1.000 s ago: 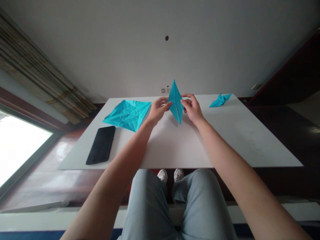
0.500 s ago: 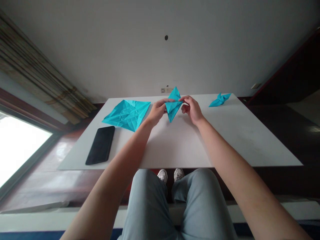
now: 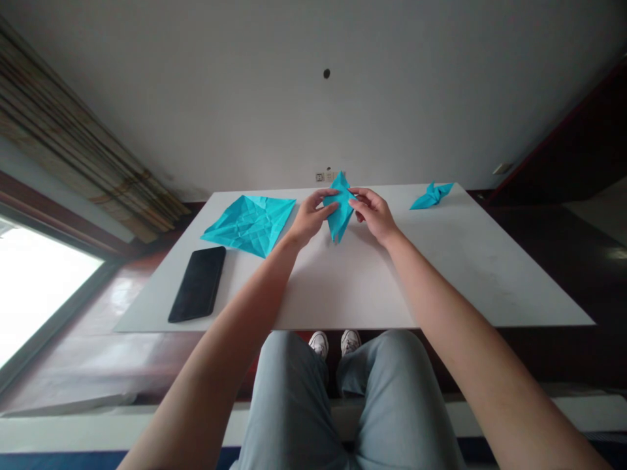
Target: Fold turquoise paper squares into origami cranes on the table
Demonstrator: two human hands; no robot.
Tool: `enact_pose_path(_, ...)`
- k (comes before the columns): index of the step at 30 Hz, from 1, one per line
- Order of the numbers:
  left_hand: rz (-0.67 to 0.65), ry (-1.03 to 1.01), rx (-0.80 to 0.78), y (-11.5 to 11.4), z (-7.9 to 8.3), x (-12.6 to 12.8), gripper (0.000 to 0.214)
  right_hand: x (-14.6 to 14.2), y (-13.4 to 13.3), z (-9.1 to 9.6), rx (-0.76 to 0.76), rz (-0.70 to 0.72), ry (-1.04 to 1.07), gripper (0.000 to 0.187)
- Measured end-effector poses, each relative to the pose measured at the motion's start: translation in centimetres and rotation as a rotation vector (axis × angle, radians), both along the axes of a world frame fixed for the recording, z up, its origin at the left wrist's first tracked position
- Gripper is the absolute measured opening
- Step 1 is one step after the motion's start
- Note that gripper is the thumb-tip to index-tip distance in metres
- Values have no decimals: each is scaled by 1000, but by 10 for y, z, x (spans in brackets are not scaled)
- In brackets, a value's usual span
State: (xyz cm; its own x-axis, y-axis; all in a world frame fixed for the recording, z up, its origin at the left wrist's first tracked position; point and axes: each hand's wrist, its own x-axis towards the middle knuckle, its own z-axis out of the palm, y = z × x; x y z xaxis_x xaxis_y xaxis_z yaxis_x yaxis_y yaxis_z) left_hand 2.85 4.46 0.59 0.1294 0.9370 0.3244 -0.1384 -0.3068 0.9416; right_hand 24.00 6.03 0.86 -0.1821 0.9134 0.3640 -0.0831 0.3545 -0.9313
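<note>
Between my hands is a piece of blue origami paper, folded into a narrow diamond with a pointed top and a split lower end. It is held up above the table. My left hand pinches its left edge between thumb and fingers. On the opposite edge, my right hand grips it with thumb and fingertips. The fingertips behind the paper are partly hidden. To the left lies a creased, unfolded blue sheet, apart from my left hand. A folded blue paper crane rests at the far right.
The white table stands against a grey wall with sockets just past its back edge. A black phone lies near the left front. My knees are below the front edge. A curtain hangs at left.
The upper layers, spread into a raised flap half a second ago, now lie flat as a slim diamond. My left thumb has come onto the paper's front, and my right fingers have closed on its edge.
</note>
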Motion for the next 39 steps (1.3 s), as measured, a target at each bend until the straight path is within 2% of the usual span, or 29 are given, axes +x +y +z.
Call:
enact_pose_path(5, 0, -67, -32, -2, 0, 2, 65, -2, -1, 1, -103, 37, 49, 71)
enact_pose_path(9, 5, -47, -23, -1, 0, 2, 69, -2, -3, 1, -82, 28, 38, 68)
enact_pose_path(14, 12, -2, 4, 0, -2, 4, 63, -2, -11, 5, 1, 65, -36, 63)
enact_pose_path(17, 63, 25, -3, 3, -5, 4, 52, -2, -12, 4, 39, 75, -83, 61)
enact_pose_path(21, 220, 37, 103, 8, -6, 1, 38, 0, -2, -4, 115, -38, -151, 56)
enact_pose_path(25, 277, 120, 205, 6, -1, -2, 34, 1, 5, -11, 190, -121, -225, 50)
enact_pose_path(29, 222, 80, 189, 6, 0, -1, 43, 0, 2, -8, 192, -96, -196, 55)
enact_pose_path(32, 146, 7, 140, 10, -4, 2, 51, -2, -1, -7, 127, -39, -99, 63)
enact_pose_path(34, 161, 1, 137, 11, -7, 3, 54, -3, -1, -8, 88, -6, -40, 63)
enact_pose_path(37, 179, 27, 164, 11, -8, 3, 50, -2, 1, -9, 65, -10, -22, 68)
enact_pose_path(39, 139, 45, 159, 10, -5, 2, 42, 0, 3, -8, 62, -44, -23, 62)
